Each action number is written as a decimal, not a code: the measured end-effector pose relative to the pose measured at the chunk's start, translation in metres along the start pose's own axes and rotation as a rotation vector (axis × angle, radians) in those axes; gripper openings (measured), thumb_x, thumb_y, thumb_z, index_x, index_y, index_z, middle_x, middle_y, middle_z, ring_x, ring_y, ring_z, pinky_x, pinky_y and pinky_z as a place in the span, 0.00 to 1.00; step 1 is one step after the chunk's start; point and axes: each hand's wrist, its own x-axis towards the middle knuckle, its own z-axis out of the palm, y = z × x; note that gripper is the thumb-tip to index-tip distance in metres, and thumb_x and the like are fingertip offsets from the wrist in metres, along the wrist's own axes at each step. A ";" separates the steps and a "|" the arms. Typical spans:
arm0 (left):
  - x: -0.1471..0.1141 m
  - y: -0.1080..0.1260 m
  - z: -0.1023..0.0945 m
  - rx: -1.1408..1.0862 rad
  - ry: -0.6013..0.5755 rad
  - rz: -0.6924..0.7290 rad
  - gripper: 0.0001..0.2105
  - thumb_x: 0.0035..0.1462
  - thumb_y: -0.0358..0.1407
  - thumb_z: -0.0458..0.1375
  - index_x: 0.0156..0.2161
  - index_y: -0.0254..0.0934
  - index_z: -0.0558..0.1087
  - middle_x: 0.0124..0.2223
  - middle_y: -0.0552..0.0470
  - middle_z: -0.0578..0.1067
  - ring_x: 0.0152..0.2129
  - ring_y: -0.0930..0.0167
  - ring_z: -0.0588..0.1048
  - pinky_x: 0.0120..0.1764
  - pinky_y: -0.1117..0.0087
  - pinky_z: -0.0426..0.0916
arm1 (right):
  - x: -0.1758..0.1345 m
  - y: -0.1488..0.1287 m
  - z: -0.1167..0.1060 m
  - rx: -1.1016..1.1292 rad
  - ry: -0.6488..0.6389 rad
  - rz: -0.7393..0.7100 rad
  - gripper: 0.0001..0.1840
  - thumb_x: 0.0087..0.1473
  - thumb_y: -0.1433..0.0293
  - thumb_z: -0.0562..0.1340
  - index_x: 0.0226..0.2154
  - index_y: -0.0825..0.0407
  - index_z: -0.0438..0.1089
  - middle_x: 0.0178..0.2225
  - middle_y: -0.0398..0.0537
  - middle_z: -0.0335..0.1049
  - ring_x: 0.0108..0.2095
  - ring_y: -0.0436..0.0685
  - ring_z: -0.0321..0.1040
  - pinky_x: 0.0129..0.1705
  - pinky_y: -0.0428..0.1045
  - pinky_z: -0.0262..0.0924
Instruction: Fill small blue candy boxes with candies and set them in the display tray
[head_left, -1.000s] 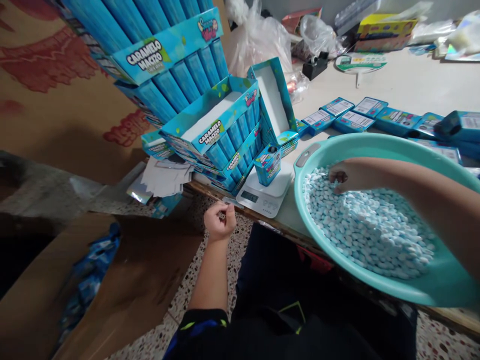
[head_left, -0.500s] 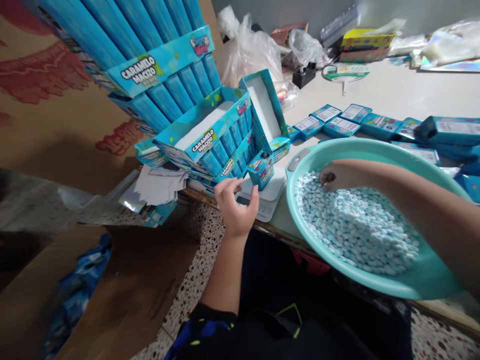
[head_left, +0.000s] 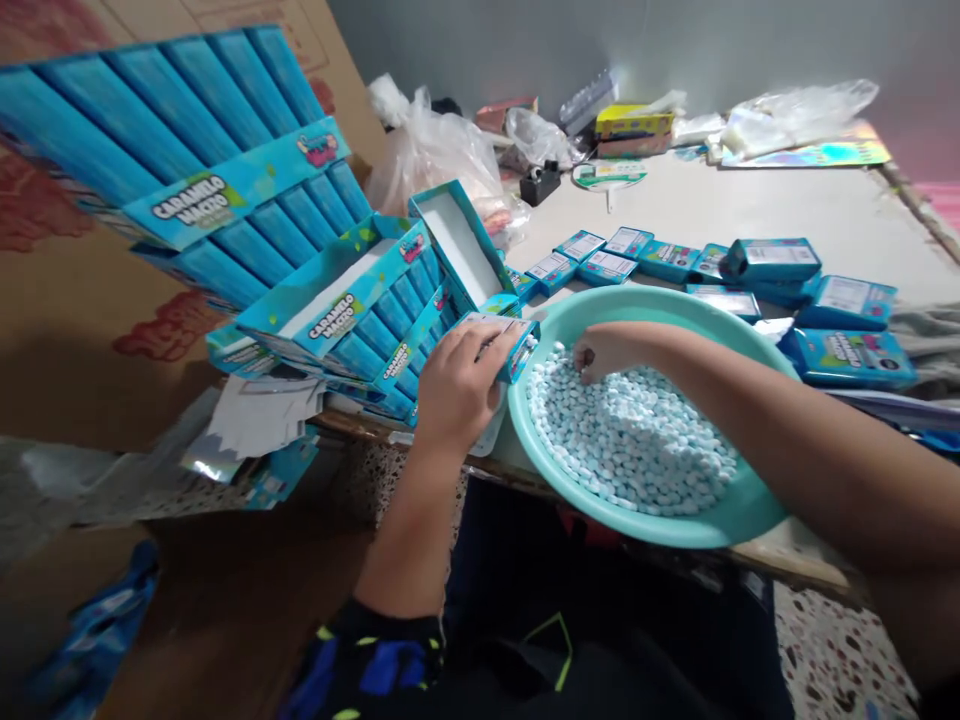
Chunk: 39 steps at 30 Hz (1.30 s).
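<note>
Gripping small blue box (head_left: 519,354) in left hand (head_left: 460,385), at left rim of basin (head_left: 667,308), with long axis seemingly left-to-right, toward candies (head_left: 652,430). Resting right hand (head_left: 602,352), nearer these, half curled among them, right of box; cannot tell if holding any.

**Small blue printed cardboard box (head_left: 519,352) tipped on its side**

The box is held slanting, its pale panel facing up and its right end, where whitish pieces show, turned toward a large teal oval plastic basin (head_left: 757,512), near the rim. In the basin lie many small, rounded, pale-blue and white candies (head_left: 652,440), loose and unwrapped, heaped into a mound.
</note>
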 end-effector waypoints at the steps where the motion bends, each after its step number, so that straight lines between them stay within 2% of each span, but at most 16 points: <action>1: 0.005 0.002 -0.004 0.027 -0.056 0.032 0.30 0.53 0.19 0.54 0.61 0.40 0.72 0.55 0.45 0.77 0.55 0.58 0.73 0.58 0.54 0.70 | 0.000 0.000 0.000 -0.002 0.004 0.004 0.15 0.52 0.67 0.68 0.44 0.53 0.80 0.39 0.45 0.80 0.37 0.57 0.72 0.35 0.46 0.58; 3: 0.012 0.004 -0.009 0.073 -0.109 0.034 0.29 0.54 0.19 0.54 0.60 0.40 0.73 0.55 0.46 0.77 0.55 0.57 0.73 0.57 0.52 0.70 | 0.001 0.001 0.000 -0.005 0.007 0.014 0.16 0.52 0.67 0.68 0.44 0.53 0.80 0.39 0.45 0.80 0.35 0.56 0.72 0.33 0.46 0.57; 6: 0.017 0.003 -0.012 0.126 -0.123 0.005 0.28 0.54 0.19 0.54 0.59 0.41 0.74 0.54 0.46 0.78 0.54 0.56 0.73 0.56 0.51 0.71 | 0.002 0.000 0.000 -0.008 0.010 0.028 0.17 0.52 0.66 0.69 0.45 0.52 0.80 0.40 0.45 0.80 0.35 0.56 0.72 0.33 0.45 0.57; 10: 0.019 -0.003 -0.004 0.070 -0.160 0.077 0.29 0.55 0.20 0.55 0.61 0.42 0.72 0.55 0.46 0.77 0.53 0.57 0.73 0.54 0.53 0.72 | 0.003 -0.003 -0.002 -0.005 -0.005 0.032 0.18 0.52 0.67 0.70 0.47 0.53 0.80 0.41 0.45 0.81 0.36 0.56 0.72 0.33 0.45 0.57; 12: 0.018 -0.008 0.002 0.050 -0.127 0.060 0.30 0.54 0.19 0.55 0.61 0.41 0.71 0.55 0.45 0.76 0.54 0.57 0.73 0.55 0.53 0.72 | 0.002 -0.004 -0.003 -0.004 -0.015 0.031 0.18 0.52 0.67 0.70 0.47 0.53 0.80 0.40 0.45 0.81 0.36 0.56 0.72 0.33 0.45 0.57; 15: 0.009 -0.016 0.008 0.046 -0.012 0.007 0.31 0.52 0.19 0.55 0.60 0.42 0.72 0.54 0.45 0.76 0.54 0.57 0.73 0.57 0.53 0.71 | 0.001 -0.005 -0.004 -0.007 -0.019 0.036 0.18 0.52 0.66 0.70 0.46 0.53 0.81 0.40 0.45 0.81 0.35 0.57 0.72 0.32 0.46 0.57; 18: -0.010 -0.021 0.012 -0.046 0.120 -0.155 0.25 0.56 0.25 0.60 0.59 0.42 0.72 0.54 0.44 0.76 0.55 0.58 0.74 0.58 0.55 0.71 | 0.001 -0.004 -0.004 -0.013 -0.019 0.027 0.18 0.53 0.66 0.69 0.46 0.53 0.80 0.40 0.47 0.80 0.36 0.57 0.72 0.34 0.47 0.59; 21: -0.033 -0.028 0.023 -0.139 0.229 -0.472 0.22 0.55 0.35 0.67 0.56 0.39 0.72 0.52 0.43 0.77 0.50 0.59 0.77 0.54 0.57 0.74 | 0.000 -0.002 -0.002 -0.001 0.000 -0.004 0.15 0.52 0.67 0.69 0.44 0.52 0.80 0.42 0.49 0.80 0.37 0.58 0.72 0.37 0.49 0.61; 24: -0.049 -0.036 0.042 -0.245 0.293 -0.703 0.25 0.51 0.39 0.71 0.53 0.36 0.71 0.49 0.41 0.78 0.47 0.59 0.78 0.52 0.56 0.75 | 0.001 0.001 0.000 0.030 0.016 -0.029 0.13 0.51 0.68 0.69 0.41 0.51 0.80 0.40 0.48 0.80 0.37 0.59 0.72 0.39 0.49 0.62; 27: -0.060 -0.038 0.057 -0.340 0.359 -0.784 0.32 0.50 0.39 0.71 0.59 0.36 0.66 0.54 0.37 0.75 0.51 0.59 0.77 0.54 0.56 0.74 | 0.003 0.003 0.002 0.023 -0.001 -0.029 0.13 0.51 0.68 0.68 0.41 0.52 0.80 0.39 0.47 0.80 0.37 0.58 0.72 0.38 0.49 0.61; 29: -0.074 -0.034 0.059 -0.312 0.468 -0.757 0.36 0.52 0.39 0.70 0.63 0.36 0.61 0.58 0.35 0.71 0.55 0.60 0.75 0.55 0.57 0.73 | 0.004 0.005 0.003 0.010 -0.011 -0.031 0.13 0.51 0.70 0.68 0.42 0.52 0.80 0.39 0.47 0.80 0.37 0.58 0.72 0.37 0.48 0.60; 30: -0.084 -0.032 0.057 -0.272 0.528 -0.709 0.33 0.55 0.38 0.68 0.62 0.37 0.61 0.58 0.36 0.71 0.55 0.60 0.74 0.54 0.58 0.73 | 0.004 0.006 0.004 0.005 -0.015 -0.034 0.13 0.51 0.71 0.67 0.41 0.53 0.80 0.39 0.48 0.80 0.37 0.58 0.73 0.37 0.48 0.59; 32: -0.111 -0.025 0.053 -0.181 0.603 -0.525 0.20 0.59 0.34 0.64 0.55 0.38 0.67 0.50 0.42 0.74 0.48 0.64 0.77 0.49 0.60 0.75 | 0.005 0.008 0.006 -0.006 -0.024 -0.042 0.12 0.50 0.72 0.67 0.40 0.53 0.80 0.38 0.48 0.80 0.36 0.58 0.73 0.36 0.48 0.59; 34: -0.142 -0.017 0.049 -0.119 0.580 -0.334 0.08 0.60 0.29 0.61 0.43 0.39 0.68 0.40 0.49 0.74 0.38 0.68 0.77 0.42 0.64 0.75 | 0.004 0.010 0.008 -0.015 -0.035 -0.050 0.12 0.49 0.73 0.66 0.39 0.53 0.80 0.36 0.49 0.79 0.35 0.59 0.72 0.36 0.48 0.59; 35: -0.157 -0.011 0.048 -0.101 0.553 -0.280 0.07 0.59 0.27 0.60 0.40 0.39 0.67 0.37 0.51 0.73 0.35 0.68 0.76 0.39 0.64 0.74 | 0.004 0.011 0.008 -0.017 -0.040 -0.052 0.11 0.49 0.72 0.65 0.38 0.53 0.80 0.36 0.49 0.79 0.35 0.59 0.72 0.35 0.49 0.59; 39: -0.193 0.024 0.056 -0.157 0.415 -0.244 0.08 0.63 0.24 0.53 0.39 0.41 0.66 0.34 0.51 0.71 0.31 0.69 0.74 0.32 0.66 0.73 | 0.000 0.015 0.008 -0.001 -0.077 -0.053 0.09 0.50 0.72 0.63 0.34 0.51 0.79 0.34 0.48 0.79 0.34 0.60 0.72 0.37 0.51 0.60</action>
